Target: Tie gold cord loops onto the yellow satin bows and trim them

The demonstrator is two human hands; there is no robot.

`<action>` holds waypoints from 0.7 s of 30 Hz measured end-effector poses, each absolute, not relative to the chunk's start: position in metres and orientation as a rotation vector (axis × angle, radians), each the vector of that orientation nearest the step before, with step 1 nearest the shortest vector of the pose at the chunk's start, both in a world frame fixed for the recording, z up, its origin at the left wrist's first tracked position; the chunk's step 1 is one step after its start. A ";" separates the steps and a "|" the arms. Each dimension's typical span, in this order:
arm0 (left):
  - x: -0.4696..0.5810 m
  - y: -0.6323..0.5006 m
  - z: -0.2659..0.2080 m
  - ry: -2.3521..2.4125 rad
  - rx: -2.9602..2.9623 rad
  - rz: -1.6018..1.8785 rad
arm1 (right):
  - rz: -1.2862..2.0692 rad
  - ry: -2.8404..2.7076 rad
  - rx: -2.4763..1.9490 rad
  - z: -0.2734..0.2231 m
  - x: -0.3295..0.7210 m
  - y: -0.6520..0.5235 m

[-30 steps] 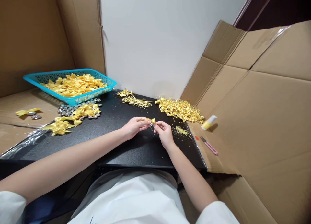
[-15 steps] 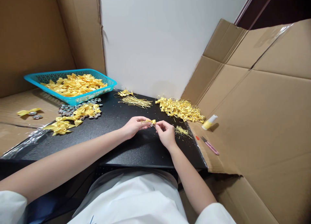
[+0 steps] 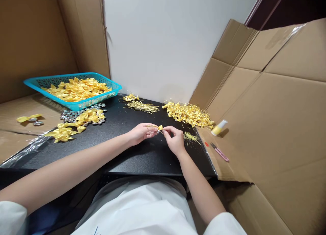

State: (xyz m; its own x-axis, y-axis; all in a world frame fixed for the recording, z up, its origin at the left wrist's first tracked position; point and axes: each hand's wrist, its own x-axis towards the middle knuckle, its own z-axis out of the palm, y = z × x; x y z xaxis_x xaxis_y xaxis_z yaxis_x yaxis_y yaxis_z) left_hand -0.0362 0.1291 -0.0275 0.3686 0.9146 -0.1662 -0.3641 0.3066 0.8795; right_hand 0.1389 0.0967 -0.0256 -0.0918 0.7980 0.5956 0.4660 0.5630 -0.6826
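One yellow bow point(image 3: 160, 128) is clamped in the left hand point(image 3: 141, 133). The right hand point(image 3: 174, 139) pinches its opposite edge.

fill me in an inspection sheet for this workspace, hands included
Surface: black table, specks scattered on it
Job's things: yellow bow with a silver bead in hand; blue basket of bows, silver beads, gold strands, bow pile
Clutter: clippings right of the hands; pink snips and yellow-and-white bottle on cardboard
Left hand: holds the bow
Right hand: fingertips at the bow's right side; exact grip too small to tell
Cables: nothing seen
Surroundings: cardboard panels both sides, pale wall behind
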 end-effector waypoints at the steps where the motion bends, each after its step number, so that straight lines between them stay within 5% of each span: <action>1: -0.036 0.129 -0.027 0.772 0.865 0.965 | 0.386 -1.735 -1.055 -0.025 0.139 0.097; 21: -0.035 0.128 -0.029 0.827 0.868 0.981 | 0.375 -1.725 -1.103 -0.028 0.134 0.096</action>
State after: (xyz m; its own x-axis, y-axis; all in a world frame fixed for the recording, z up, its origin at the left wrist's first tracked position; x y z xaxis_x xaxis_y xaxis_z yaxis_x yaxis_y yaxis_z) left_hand -0.0353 0.1278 -0.0293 0.3289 0.9258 -0.1866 -0.3403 0.3004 0.8910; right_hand 0.1337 0.0960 -0.0283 -0.0709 0.8113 0.5804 0.4967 0.5333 -0.6847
